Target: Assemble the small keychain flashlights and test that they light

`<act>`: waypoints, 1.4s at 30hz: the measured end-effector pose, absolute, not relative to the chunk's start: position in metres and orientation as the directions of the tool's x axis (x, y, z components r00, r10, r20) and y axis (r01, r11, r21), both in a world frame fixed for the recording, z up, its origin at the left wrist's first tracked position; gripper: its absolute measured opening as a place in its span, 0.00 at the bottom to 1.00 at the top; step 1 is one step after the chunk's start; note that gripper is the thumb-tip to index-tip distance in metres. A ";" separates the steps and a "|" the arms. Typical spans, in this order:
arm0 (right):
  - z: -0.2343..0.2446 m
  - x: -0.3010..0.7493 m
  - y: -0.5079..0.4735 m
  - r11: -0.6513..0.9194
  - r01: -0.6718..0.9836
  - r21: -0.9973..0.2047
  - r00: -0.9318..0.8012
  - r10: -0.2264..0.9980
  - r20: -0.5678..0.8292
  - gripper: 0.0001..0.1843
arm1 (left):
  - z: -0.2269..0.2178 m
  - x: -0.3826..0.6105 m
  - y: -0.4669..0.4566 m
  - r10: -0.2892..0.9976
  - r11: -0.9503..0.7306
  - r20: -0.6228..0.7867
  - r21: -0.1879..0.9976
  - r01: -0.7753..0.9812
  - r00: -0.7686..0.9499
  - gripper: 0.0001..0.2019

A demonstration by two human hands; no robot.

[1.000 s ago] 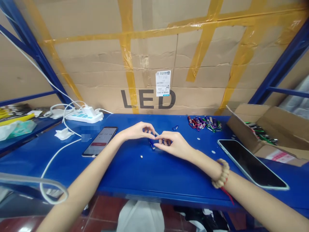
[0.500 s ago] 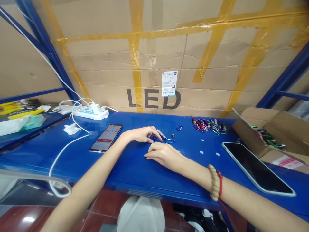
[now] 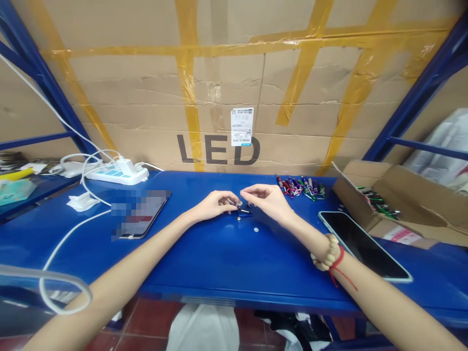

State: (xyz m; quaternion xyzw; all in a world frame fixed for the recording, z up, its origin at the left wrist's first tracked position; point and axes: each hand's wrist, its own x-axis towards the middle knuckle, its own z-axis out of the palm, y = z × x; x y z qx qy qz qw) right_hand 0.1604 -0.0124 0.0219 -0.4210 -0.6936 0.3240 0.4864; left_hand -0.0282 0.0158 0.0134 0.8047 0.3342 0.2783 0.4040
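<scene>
My left hand [image 3: 214,204] and my right hand [image 3: 266,200] meet over the middle of the blue table [image 3: 204,253]. The left fingers pinch a small keychain flashlight [image 3: 237,203] with a blue carabiner [image 3: 244,212] hanging from it. My right hand's fingertips are pinched together close to the flashlight's end, on something too small to make out. A tiny round part [image 3: 239,219] and a pale disc [image 3: 256,229] lie on the table just below the hands.
A pile of coloured keychain flashlights [image 3: 300,187] lies at the back right. An open cardboard box [image 3: 398,204] holds more. A dark tablet [image 3: 361,243] lies right of my arm, a phone [image 3: 141,214] to the left, a power strip [image 3: 117,174] with white cables behind it.
My right hand has lifted off the table and come up to the flashlight held by the left hand. The view has shifted slightly.
</scene>
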 end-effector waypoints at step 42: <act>0.014 0.173 -0.013 0.723 0.631 -0.282 -0.673 0.691 0.264 0.08 | 0.003 -0.019 0.008 0.707 -0.679 0.406 0.618 0.396 0.579 0.08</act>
